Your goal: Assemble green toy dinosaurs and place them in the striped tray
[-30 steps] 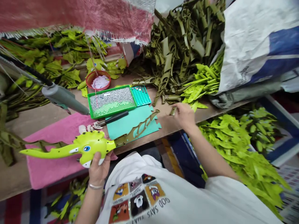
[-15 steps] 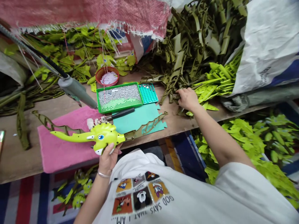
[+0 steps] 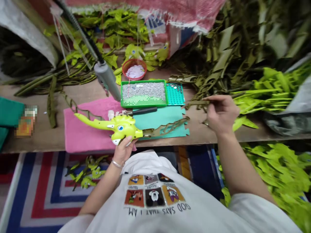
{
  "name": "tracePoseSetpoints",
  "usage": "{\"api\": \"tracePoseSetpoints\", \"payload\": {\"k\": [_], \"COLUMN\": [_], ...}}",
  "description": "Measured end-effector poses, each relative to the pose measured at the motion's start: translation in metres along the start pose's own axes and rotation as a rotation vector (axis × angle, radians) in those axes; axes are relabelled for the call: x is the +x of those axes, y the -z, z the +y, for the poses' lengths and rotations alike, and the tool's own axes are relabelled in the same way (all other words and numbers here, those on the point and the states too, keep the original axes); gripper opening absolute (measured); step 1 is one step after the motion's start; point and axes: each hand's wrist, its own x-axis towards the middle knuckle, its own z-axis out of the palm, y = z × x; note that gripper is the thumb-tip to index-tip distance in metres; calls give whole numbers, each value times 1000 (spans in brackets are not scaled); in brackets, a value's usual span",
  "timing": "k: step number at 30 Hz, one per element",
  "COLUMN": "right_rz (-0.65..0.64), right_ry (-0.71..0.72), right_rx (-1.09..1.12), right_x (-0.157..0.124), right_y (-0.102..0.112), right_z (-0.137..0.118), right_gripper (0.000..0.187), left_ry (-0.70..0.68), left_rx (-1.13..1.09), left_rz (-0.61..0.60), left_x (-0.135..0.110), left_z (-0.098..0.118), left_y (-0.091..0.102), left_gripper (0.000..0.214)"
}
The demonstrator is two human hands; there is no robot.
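Observation:
My left hand (image 3: 124, 148) grips a lime-green toy dinosaur (image 3: 116, 126) by its head, at the near edge of the workbench (image 3: 43, 136). An olive spiked tail piece (image 3: 165, 127) sticks out of the toy to the right, over a teal foam mat (image 3: 157, 119). My right hand (image 3: 222, 114) is closed on a thin olive plastic piece (image 3: 196, 103), lifted just above the bench beside the olive pile. The toy's long green horn points left over a pink cloth (image 3: 82, 132).
A green tray of small silver screws (image 3: 143, 93) and a teal screw holder (image 3: 175, 94) sit behind the mat. A hanging grey screwdriver (image 3: 107, 77) and a red basket (image 3: 134, 69) stand further back. Heaps of olive parts (image 3: 230, 48) and lime parts (image 3: 272, 87) fill the right.
My right hand drew back from the olive pile with a thin olive piece in its fingers. My view swung left. The left hand kept its hold on the toy.

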Motion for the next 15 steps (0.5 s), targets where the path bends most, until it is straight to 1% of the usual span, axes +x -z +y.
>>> {"api": "tracePoseSetpoints", "payload": {"k": [1,2,5,7,10,13,15], "right_rz": [4,-28,-201,-324,-499,-631,-694], "right_ry": [10,28,77,98,181,296,343], "right_rx": [144,254,468,559,597,574,543], "right_x": [-9,-19,-48,-64,-77,-78,-76], "right_y": [-9,-19,-53,-71,-83,-82,-80], "right_z": [-16,-32,-74,-91,-99,-96,-95], "right_gripper": [20,20,25,31,41,48,46], "left_ry": [19,39,91,100,105,107,91], "left_rx": [-2,-7,-21,-31,-47,-71,-85], "left_rz": [-11,-22,-66,-92,-99,-77,-72], "left_x": [0,0,-1,-1,-1,1,3], "left_z": [-1,-2,-4,-4,-3,-1,1], "left_y": [-3,-6,-14,-16,-14,-9,-5], "left_gripper": [49,51,55,55,52,50,50]}}
